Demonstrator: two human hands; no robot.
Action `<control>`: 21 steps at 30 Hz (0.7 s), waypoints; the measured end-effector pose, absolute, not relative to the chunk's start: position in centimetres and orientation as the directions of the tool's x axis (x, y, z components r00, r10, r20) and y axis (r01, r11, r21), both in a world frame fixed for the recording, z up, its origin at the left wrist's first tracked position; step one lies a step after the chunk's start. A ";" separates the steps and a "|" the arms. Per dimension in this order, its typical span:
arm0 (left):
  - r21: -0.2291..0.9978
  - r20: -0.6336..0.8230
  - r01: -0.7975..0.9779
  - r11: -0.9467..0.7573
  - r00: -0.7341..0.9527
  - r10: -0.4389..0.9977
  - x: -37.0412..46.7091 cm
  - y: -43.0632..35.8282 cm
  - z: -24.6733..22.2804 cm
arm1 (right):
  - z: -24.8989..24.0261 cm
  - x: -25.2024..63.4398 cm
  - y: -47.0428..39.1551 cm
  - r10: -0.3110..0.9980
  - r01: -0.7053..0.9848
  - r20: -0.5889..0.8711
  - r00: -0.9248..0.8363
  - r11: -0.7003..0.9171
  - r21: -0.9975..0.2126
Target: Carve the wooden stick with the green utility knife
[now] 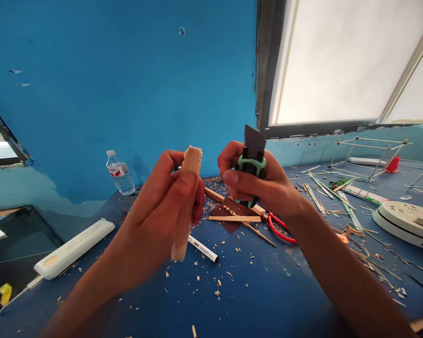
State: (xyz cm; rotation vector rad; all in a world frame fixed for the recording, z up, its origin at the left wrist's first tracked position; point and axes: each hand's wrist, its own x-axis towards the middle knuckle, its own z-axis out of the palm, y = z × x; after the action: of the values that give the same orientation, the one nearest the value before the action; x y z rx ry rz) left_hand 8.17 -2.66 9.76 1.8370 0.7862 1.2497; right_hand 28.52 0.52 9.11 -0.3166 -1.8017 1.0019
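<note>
My left hand [165, 204] is closed around a flat strip of pale wood [193, 162], held nearly upright with a rough, whittled top end. To its right, my right hand [264, 180] grips a utility knife [252, 164] with a green and black handle. The wide dark blade points up, apart from the wood. Below the hands, a white marker [204, 249] with a black cap lies on the blue table [261, 300]. Thin wooden sticks [234, 218] and a brown sheet of sandpaper-like material [231, 227] are behind it.
Red-handled pliers [280, 228] lie near my right forearm. A water bottle [121, 173] and a white power strip [75, 249] are at left. At right are a stick frame [370, 159], a round white device [405, 225] and scattered splints. Wood shavings litter the table.
</note>
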 end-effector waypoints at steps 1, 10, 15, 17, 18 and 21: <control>0.811 0.522 0.116 -0.574 0.300 0.798 8.2 -2.6 9.9 | 9.2 28.7 0.6 0.609 -0.232 0.636 -0.473 0.610 -0.757; 0.100 0.892 0.642 -0.760 0.280 0.354 7.6 -4.8 7.1 | 7.8 28.7 -0.6 0.666 -0.151 0.402 -0.629 0.403 -0.903; -0.024 0.741 0.787 -0.617 0.428 0.517 5.2 -9.9 -0.7 | 2.3 25.9 -2.1 0.712 0.181 0.182 -0.678 0.401 -0.898; -0.006 0.715 0.835 -0.550 0.388 0.582 4.6 -12.3 -4.2 | 0.1 24.4 -2.6 0.702 0.338 0.085 -0.707 0.441 -0.832; 0.012 0.708 0.871 -0.491 0.339 0.619 4.4 -13.3 -5.7 | -0.9 23.7 -2.8 0.694 0.390 0.046 -0.719 0.457 -0.800; 0.145 0.718 0.920 -0.364 0.155 0.679 4.1 -15.4 -9.5 | -2.8 22.3 -3.3 0.653 0.460 -0.021 -0.757 0.509 -0.728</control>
State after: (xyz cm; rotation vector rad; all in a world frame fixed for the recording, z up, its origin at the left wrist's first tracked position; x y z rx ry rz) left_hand 4.13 -15.37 -9.50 2.6138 1.9001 1.2800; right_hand 22.26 -3.28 -2.75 -0.9420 -2.4971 1.0898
